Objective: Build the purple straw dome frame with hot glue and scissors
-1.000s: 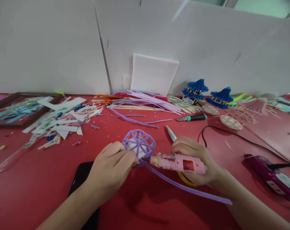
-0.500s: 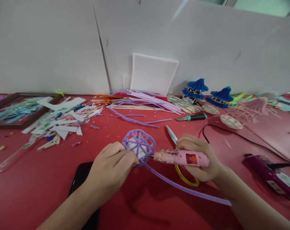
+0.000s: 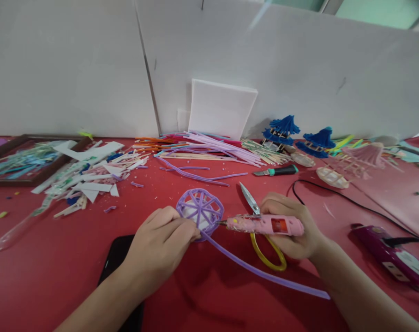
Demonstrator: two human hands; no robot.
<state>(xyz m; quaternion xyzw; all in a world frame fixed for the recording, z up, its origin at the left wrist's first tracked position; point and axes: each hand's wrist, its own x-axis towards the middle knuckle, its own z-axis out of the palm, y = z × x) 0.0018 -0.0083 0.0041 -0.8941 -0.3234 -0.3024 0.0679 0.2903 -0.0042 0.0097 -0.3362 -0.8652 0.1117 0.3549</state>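
Note:
My left hand is closed on the near left edge of a round purple pipe-cleaner frame, whose spokes meet at the middle over something white. From its near edge a long purple pipe cleaner trails to the lower right; my left fingertips are at its start. My right hand is wrapped round a pink glue gun with its metal nozzle pointing left, close to the frame's right edge. Whether the nozzle touches the frame I cannot tell. Scissors with yellow handles lie under the glue gun, partly hidden.
A utility knife and a heap of pipe cleaners lie further back. Paper scraps are at left, blue models at back right. A purple power strip with its cord is at right; a black phone sits under my left forearm.
My right hand has moved the glue gun slightly to the right, so its nozzle is a little further from the frame's middle. The left hand keeps its hold.

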